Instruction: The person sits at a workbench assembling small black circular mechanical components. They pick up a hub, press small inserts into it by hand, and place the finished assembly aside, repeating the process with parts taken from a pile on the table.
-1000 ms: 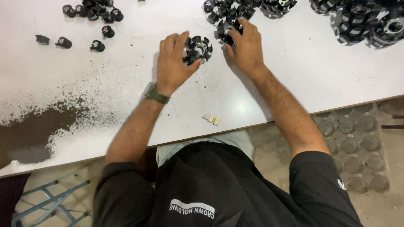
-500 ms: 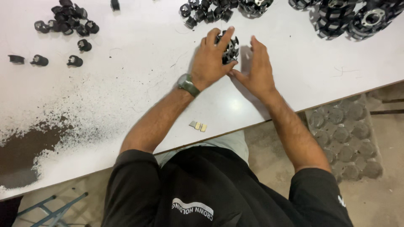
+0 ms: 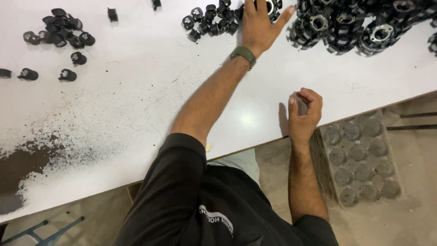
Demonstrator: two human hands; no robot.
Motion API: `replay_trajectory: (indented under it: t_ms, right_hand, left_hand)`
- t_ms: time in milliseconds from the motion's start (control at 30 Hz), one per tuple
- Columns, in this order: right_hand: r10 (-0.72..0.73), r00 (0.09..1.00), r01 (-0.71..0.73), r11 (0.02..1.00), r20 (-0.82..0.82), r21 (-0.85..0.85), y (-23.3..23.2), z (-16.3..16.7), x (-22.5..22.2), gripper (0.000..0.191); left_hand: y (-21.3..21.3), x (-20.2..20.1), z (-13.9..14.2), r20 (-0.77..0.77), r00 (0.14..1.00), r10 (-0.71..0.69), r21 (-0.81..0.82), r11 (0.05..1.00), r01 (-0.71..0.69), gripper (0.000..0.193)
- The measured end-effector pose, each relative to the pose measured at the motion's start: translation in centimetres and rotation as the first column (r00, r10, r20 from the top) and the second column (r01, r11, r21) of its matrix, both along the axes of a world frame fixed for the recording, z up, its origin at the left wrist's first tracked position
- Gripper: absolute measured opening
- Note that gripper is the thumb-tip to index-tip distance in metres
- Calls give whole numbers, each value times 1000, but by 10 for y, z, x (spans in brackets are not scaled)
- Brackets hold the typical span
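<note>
Left hand (image 3: 258, 25): stretched to the worktop's (image 3: 136, 100) far edge, flat over a ring part (image 3: 272, 6); grip wide, fingers spread, nothing visibly held. The part is mostly covered, so its axis cannot be told. Best pressed squarely, by judgement. Right hand (image 3: 304, 115): near edge, loosely curled, empty. Small black caps (image 3: 210, 20) just left; ring-part heap (image 3: 346, 23) right. Dark dust (image 3: 27, 155) at the left edge.

The person wears a black short-sleeved shirt with white lettering and an olive-green wristwatch (image 3: 244, 53).
</note>
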State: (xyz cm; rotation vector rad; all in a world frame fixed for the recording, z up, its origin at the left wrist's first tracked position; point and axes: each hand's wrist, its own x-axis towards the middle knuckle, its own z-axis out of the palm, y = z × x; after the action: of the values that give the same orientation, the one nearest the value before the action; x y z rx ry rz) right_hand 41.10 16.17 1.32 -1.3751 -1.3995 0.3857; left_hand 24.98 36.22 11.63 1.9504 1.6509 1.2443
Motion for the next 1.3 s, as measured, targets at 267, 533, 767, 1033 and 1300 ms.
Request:
replay_trajectory:
  t_ms: [267, 533, 767, 1033, 1300]
  right_hand:
    - [5, 991, -3, 1000, 131, -13, 1, 7, -5, 27]
    - [429, 759, -481, 877, 490, -22, 36, 58, -82, 41]
    - [670, 408, -619, 702, 621, -351, -18, 80, -174, 39]
    - [559, 547, -597, 783, 623, -177, -66, 27, -178, 24]
    - [571, 589, -547, 802, 571, -238, -51, 8, -172, 25]
  left_hand:
    - [6, 29, 18, -88, 991, -101, 63, 992, 107, 106]
    - [-127, -160, -22, -263, 869, -419, 71, 890, 451, 47]
    - [-291, -310, -30, -400, 907, -132, -152, 985, 76, 34]
    - [-380, -384, -49, -35, 976, 216, -61, 974, -218, 25]
    - [-414, -475, -62, -338, 738, 584, 322, 809, -493, 35]
